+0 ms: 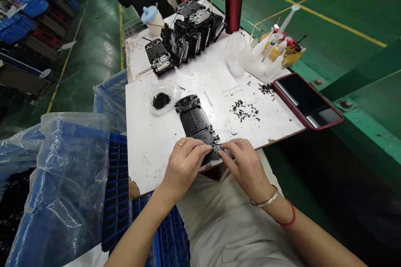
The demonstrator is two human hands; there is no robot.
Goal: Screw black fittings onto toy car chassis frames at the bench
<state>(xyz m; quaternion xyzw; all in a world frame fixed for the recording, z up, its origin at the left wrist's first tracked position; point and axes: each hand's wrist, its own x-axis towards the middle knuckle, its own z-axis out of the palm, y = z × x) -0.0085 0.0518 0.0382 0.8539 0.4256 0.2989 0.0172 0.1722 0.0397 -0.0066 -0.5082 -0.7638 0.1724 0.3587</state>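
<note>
Head view: the left hand [185, 163] has its fingertips drawn narrowly together at the near end of a black moulded plate [194, 120], while the right hand [246, 163] meets it from the other side, thumb and forefinger a small gap apart; I cannot tell whether either one pinches a tiny piece, since the fingers cover that spot. The plate lies flat on the desk [147, 146], directly under the fingertips and reaching away ahead of the left hand. Its near end sits close to the desk's chipped front edge, just in front of both wrists, so a hard push or a pull toward the body could tip or slide it off. Anything small slipping from the fingertips could drop onto the lap [232, 204] between the forearms and be hard to find against the folds. Straight ahead of the right hand, loose black bits [243, 110] lie scattered, where a sweeping sleeve-side movement might send them astray. Ahead and left of the left hand, a clear plastic container [173, 91] with more bits looks flimsy and could spill if knocked. Farther ahead, black assemblies [188, 35] lean unevenly on one another; a bump to the desk might topple them.
</note>
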